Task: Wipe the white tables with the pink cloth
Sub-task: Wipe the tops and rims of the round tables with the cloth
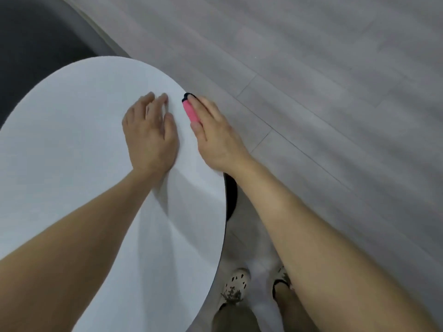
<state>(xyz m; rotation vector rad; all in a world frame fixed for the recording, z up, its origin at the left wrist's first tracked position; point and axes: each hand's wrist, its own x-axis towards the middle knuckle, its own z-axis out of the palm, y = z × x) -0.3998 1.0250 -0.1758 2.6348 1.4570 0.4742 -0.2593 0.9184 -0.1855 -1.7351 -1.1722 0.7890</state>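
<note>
A round white table [72,152] fills the left and middle of the head view. My left hand [151,130] rests flat on its top near the right rim, fingers spread and relaxed. My right hand [215,133] is at the table's right edge and holds the pink cloth [190,111], which has a dark trim at its far tip. The cloth is pressed against the rim between my fingers and thumb; most of it is hidden under my hand.
Grey wood-plank floor [311,80] stretches to the right and far side. A dark grey seat or rug [36,44] lies beyond the table at the upper left. My feet in pale clogs [236,283] stand just right of the table's dark base [231,195].
</note>
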